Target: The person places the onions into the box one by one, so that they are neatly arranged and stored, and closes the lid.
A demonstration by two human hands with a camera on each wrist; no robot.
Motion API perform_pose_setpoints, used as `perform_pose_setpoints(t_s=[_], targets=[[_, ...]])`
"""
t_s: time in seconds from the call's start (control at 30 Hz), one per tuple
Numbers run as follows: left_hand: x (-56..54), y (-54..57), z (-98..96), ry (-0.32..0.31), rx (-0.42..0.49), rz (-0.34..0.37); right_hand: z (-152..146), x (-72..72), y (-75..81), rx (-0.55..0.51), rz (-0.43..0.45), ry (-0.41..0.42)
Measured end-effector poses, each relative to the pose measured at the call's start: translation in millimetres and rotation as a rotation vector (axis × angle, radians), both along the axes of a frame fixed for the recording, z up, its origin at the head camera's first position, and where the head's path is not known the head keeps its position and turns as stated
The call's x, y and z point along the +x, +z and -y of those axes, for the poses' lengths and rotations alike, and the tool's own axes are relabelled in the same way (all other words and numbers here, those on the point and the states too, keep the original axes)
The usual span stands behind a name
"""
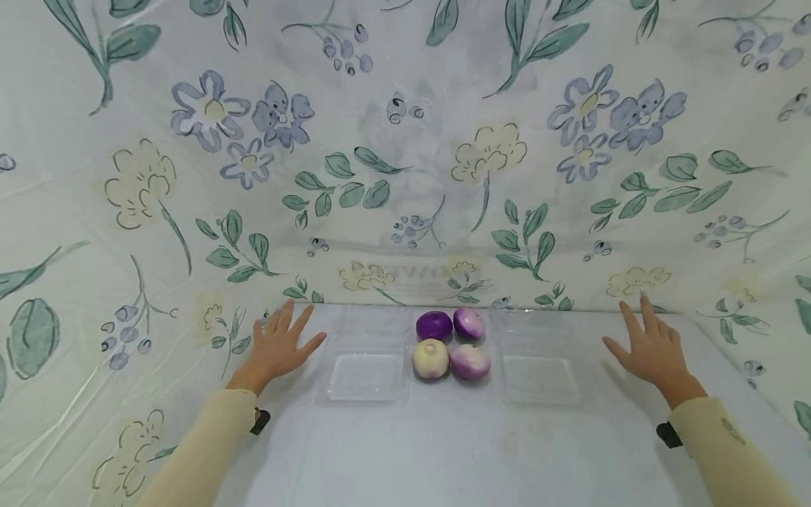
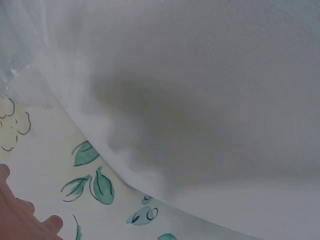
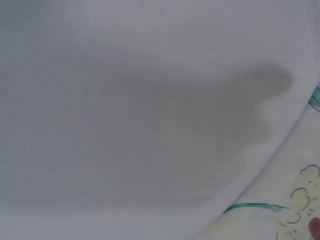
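Note:
My left hand (image 1: 277, 345) is at the table's left side, fingers spread and nothing held; part of it shows in the lower left corner of the left wrist view. Opposite, my right hand (image 1: 652, 352) has its fingers extended and holds nothing. Between them sit a dark purple onion (image 1: 434, 327), a pink-purple onion (image 1: 469, 324), a second pink-purple onion (image 1: 470, 362) and a pale onion (image 1: 431, 359), grouped closely. A transparent plastic box (image 1: 366, 378) lies nearest my left hand, its lid folded back. Another transparent box (image 1: 541, 380) lies open toward my right hand.
The white table (image 1: 437, 451) ends at a back edge against a floral curtain (image 1: 431, 176), which also hangs along both sides. Shadows of the hands fall on the white surface in both wrist views.

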State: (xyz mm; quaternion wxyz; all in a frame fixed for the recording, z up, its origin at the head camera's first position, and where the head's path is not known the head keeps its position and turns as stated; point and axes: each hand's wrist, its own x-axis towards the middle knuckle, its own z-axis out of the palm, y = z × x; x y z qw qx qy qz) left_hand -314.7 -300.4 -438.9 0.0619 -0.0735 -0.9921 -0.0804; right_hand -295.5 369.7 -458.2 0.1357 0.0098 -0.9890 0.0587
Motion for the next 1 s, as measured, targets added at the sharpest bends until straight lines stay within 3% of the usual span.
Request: perform_pose_setpoints(t_s=[0.2, 0.33, 0.47, 0.67, 0.87, 1.0], targets=[[10.2, 12.6, -16.9, -0.097, 0.106, 0.076, 8, -5.0, 18.0, -0.004, 0.000, 0.013], [16.9, 14.6, -23.3, -0.148, 0.120, 0.080, 14, -8.1, 28.6, 0.000, -0.016, 0.031], [22.8, 8.2, -25.8, -0.167, 0.114, 0.103, 21, -8.2, 31.2, 0.015, -0.002, 0.030], [27.0, -3.6, -38.1, -0.193, 0.166, 0.202, 28, -10.6, 29.7, 0.052, 0.008, 0.034], [28.3, -8.9, -43.8, -0.200, 0.190, 0.273, 49, -16.1, 37.6, 0.062, 0.009, 0.095], [29.5, -9.3, -44.7, -0.200, 0.200, 0.277, 68, -18.4, 44.7, 0.061, -0.004, 0.159]])
